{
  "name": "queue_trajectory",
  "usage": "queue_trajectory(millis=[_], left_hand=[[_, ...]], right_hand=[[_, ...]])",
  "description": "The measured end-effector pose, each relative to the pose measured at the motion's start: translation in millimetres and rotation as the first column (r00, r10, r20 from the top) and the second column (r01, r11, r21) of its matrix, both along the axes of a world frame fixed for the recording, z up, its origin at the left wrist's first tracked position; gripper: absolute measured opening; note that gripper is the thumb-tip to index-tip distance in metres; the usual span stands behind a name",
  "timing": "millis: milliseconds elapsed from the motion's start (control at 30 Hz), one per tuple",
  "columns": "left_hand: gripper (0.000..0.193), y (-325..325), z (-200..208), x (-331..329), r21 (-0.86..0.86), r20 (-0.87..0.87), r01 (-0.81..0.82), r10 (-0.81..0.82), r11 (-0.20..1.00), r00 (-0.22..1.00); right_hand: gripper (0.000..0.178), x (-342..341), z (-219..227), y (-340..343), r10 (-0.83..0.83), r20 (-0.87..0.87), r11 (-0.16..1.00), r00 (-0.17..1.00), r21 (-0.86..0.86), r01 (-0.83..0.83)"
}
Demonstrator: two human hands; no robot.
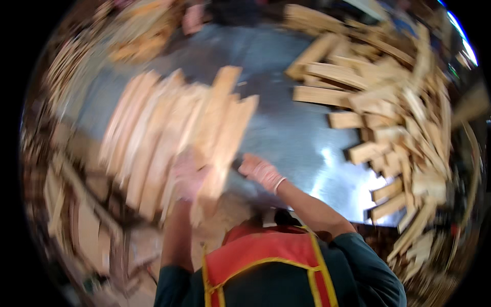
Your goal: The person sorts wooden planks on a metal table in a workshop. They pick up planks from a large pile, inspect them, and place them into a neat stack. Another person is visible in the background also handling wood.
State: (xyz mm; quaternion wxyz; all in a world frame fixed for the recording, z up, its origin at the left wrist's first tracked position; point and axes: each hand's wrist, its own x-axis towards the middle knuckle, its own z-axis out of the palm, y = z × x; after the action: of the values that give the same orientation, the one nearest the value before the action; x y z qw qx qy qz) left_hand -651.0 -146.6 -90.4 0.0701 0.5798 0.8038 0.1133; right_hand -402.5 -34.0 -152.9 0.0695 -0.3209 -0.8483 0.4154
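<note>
A row of pale wooden boards (163, 133) lies side by side on the metal tabletop (286, 133), left of the middle, with uneven ends. My left hand (188, 174), in a pinkish glove, rests flat on the near part of these boards, its thumb apart; motion blurs its fingers. Just right of the boards, my right hand (262, 173), also gloved, is closed. Something small and dark (237, 162) sticks out of its left side toward the nearest board, too blurred to name.
A large heap of wood offcuts (378, 97) covers the table's right side and reaches past its near right edge. More wood pieces (143, 41) lie at the far left. Near left stands a wooden frame (87, 194) with boards. At the far edge is another person's hand (193, 19).
</note>
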Motion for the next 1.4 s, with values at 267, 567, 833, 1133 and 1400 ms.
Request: queue_trajectory(millis=[267, 567, 833, 1133, 1400], left_hand=[[0.068, 3, 48, 65, 0.153, -0.193, 0.641, -0.614, 0.752, 0.766], [0.077, 113, 129, 301, 0.164, -0.595, 0.985, -0.792, 0.045, 0.135], [0.102, 205, 32, 570, -0.159, -0.092, 0.658, -0.674, 0.736, 0.733], [0.115, 200, -47, 665, -0.112, -0.094, 0.489, -0.499, 0.865, 0.861], [0.117, 195, -35, 665, -0.101, 0.076, 0.438, -0.432, 0.893, 0.899]], right_hand=[[0.066, 214, 158, -39, -0.606, -0.184, 0.727, 0.774, 0.269, 0.632], [0.054, 457, 150, -194, -0.604, 0.341, 0.682, 0.72, -0.248, 0.689], [0.05, 648, 113, -358, -0.889, 0.11, -0.445, -0.444, -0.431, 0.785], [0.034, 1044, 139, -501, -0.328, 0.241, -0.713, -0.913, 0.571, 0.407], [0.062, 1086, 125, -449, -0.403, 0.423, -0.638, -0.811, 0.505, 0.581]])
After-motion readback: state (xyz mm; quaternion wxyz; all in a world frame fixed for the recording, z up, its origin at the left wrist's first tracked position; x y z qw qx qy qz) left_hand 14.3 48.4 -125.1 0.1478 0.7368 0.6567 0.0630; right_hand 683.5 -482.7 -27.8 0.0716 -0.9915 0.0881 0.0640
